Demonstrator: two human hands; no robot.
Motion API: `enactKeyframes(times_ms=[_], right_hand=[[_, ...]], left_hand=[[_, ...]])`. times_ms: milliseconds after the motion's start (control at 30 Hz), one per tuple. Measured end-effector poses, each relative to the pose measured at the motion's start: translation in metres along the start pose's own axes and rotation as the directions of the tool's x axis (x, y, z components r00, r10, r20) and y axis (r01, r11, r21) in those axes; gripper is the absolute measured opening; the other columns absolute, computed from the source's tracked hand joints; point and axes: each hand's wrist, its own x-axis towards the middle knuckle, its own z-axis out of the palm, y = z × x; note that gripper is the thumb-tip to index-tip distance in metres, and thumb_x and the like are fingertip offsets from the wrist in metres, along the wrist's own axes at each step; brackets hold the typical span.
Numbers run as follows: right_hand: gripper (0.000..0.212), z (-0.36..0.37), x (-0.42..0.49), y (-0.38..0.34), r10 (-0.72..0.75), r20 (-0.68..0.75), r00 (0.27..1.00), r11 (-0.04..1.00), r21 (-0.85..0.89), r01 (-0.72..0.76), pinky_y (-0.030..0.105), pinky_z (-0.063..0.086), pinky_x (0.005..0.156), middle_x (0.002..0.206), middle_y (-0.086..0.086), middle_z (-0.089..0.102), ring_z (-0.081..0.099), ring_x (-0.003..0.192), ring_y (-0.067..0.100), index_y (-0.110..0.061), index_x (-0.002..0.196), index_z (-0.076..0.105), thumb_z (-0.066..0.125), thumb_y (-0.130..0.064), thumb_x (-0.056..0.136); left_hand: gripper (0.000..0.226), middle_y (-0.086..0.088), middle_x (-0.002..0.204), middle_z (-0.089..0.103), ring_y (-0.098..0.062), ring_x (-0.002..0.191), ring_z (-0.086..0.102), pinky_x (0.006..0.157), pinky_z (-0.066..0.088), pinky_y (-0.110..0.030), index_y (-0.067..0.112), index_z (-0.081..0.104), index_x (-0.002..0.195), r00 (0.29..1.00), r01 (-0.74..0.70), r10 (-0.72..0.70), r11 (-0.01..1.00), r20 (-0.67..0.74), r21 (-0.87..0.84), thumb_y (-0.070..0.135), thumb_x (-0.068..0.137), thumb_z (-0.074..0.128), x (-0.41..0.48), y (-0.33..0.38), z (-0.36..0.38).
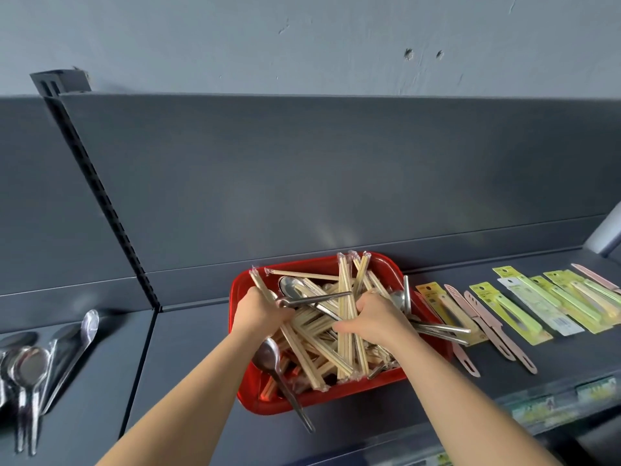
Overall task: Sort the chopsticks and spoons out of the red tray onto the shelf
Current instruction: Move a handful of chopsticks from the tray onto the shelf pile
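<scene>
A red tray (pixel 376 388) sits on the dark shelf (pixel 188 348), heaped with wrapped wooden chopsticks (pixel 312 344) and metal spoons. One spoon (pixel 268 354) hangs over the tray's near rim. Both my hands are inside the tray. My left hand (pixel 262 311) is closed around a wrapped chopstick pair at the tray's left side. My right hand (pixel 373 317) grips a bundle of chopsticks (pixel 347 290) that stands up across the pile's middle. More spoons (pixel 406 299) lean on the tray's right rim.
Several metal spoons (pixel 33 364) lie in a group on the neighbouring shelf section at the far left. Right of the tray lie pink knives (pixel 484 327) and yellow-green packaged utensils (pixel 537 304) in a row. A dark back panel rises behind the tray.
</scene>
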Motion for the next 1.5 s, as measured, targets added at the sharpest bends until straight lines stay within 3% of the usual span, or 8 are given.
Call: enactKeyframes(times_ms=[233,467,667,767,1067,1233,1400,1500], right_hand=[[0.037,0.001,0.006,0.011,0.017,-0.04,0.999,0.968,0.251,-0.006,0.023,0.022,0.047,0.06,-0.003,0.028,0.026,0.046,0.012,-0.019,0.062,0.032,0.069,-0.02,0.07],[0.016,-0.005,0.008,0.023,0.04,-0.064,0.997,0.884,0.468,-0.005,0.027,0.044,0.059,0.082,0.005,0.066,0.062,0.07,0.018,-0.008,0.096,0.068,0.069,-0.02,0.085],[0.012,-0.023,0.008,0.025,0.058,-0.156,0.986,0.829,0.557,0.04,0.026,0.042,0.055,0.078,0.002,0.064,0.058,0.066,0.012,-0.01,0.095,0.067,0.061,-0.021,0.093],[0.016,-0.033,0.006,0.027,0.084,-0.141,0.986,0.845,0.535,0.004,0.037,0.053,0.074,0.088,0.006,0.068,0.065,0.081,0.021,-0.014,0.097,0.067,0.059,-0.028,0.093],[0.021,-0.022,-0.003,0.031,0.024,-0.06,0.998,0.938,0.348,-0.002,0.025,0.042,0.057,0.09,0.006,0.065,0.057,0.072,0.012,-0.015,0.105,0.062,0.062,-0.025,0.086],[0.037,-0.017,0.005,0.025,-0.008,-0.036,0.999,0.953,0.303,0.019,0.032,0.046,0.059,0.101,0.009,0.065,0.056,0.076,0.015,-0.011,0.117,0.059,0.061,-0.023,0.083],[0.05,-0.019,0.02,0.012,-0.043,-0.064,0.997,0.953,0.297,0.06,0.021,0.038,0.054,0.094,-0.005,0.055,0.053,0.074,0.01,-0.008,0.131,0.052,0.062,-0.019,0.084],[0.064,-0.017,0.029,0.002,-0.046,-0.026,0.999,0.961,0.27,0.051,0.022,0.043,0.058,0.119,0.002,0.055,0.056,0.089,0.014,-0.011,0.143,0.043,0.064,-0.021,0.083]], left_hand=[[0.035,0.002,0.062,0.057,-0.01,0.051,0.052,0.042,0.033,-0.021,0.011,0.056,0.073,0.998,0.06,-0.062,0.996,0.029,0.066,0.028,0.064,0.085,-0.001,0.009,0.004],[0.029,-0.013,0.076,0.07,-0.017,0.055,0.061,0.041,0.042,-0.023,-0.004,0.062,0.095,0.995,0.069,-0.091,0.937,-0.049,-0.344,0.016,0.077,0.073,0.003,0.01,0.005],[0.013,-0.009,0.075,0.062,-0.014,0.048,0.063,0.053,0.055,-0.031,0.01,0.047,0.093,0.995,-0.051,-0.01,0.819,-0.103,-0.572,0.02,0.1,0.043,-0.004,0.035,-0.002],[0.019,-0.01,0.074,0.056,-0.02,0.047,0.059,0.053,0.052,-0.035,0.011,0.045,0.088,0.995,-0.06,0.001,0.818,-0.102,-0.572,0.026,0.1,0.044,0.004,0.042,-0.003],[0.019,-0.003,0.045,0.057,-0.018,0.042,0.051,0.049,0.042,-0.027,0.004,0.056,0.071,0.993,0.096,-0.117,0.889,-0.02,-0.448,0.01,0.074,0.074,0.018,0.04,0.005],[0.027,-0.011,0.077,0.062,-0.022,0.054,0.057,0.047,0.043,-0.028,0.009,0.047,0.101,0.991,0.103,-0.126,0.93,-0.043,-0.354,0.007,0.079,0.064,0.026,0.038,0.012],[0.018,-0.014,0.074,0.066,-0.019,0.048,0.051,0.046,0.041,-0.027,0.013,0.052,0.093,0.996,0.083,-0.085,0.912,0.012,-0.402,0.003,0.08,0.063,0.031,0.038,0.016],[0.014,-0.018,0.075,0.071,-0.019,0.046,0.051,0.042,0.039,-0.025,0.011,0.054,0.085,0.997,0.071,-0.078,0.898,0.002,-0.435,0.005,0.08,0.065,0.034,0.037,0.017]])
